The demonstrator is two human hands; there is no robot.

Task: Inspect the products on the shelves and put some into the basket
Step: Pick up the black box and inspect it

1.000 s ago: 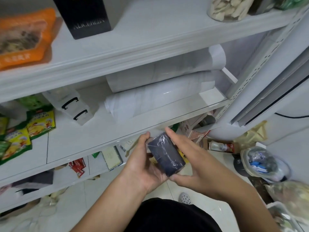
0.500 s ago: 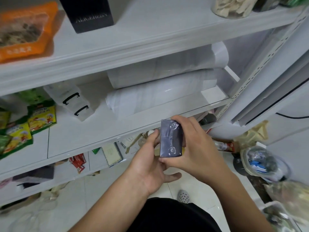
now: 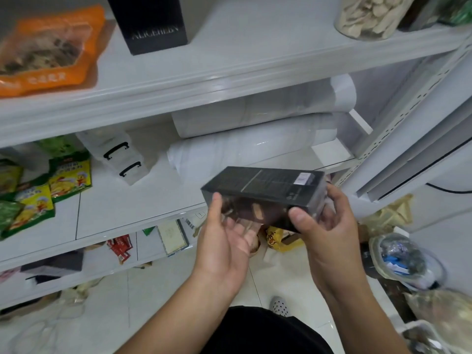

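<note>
Two hands hold one long dark box (image 3: 265, 192) in front of the white shelves (image 3: 178, 80). It lies sideways in the air, with a small white label near its right end. The left hand (image 3: 224, 241) has its palm up under the box, with the thumb pressed on the near side. The right hand (image 3: 324, 226) curls round the right end, thumb in front. Yellow and green snack bags (image 3: 33, 198) lie on the middle shelf, well apart from the box.
</note>
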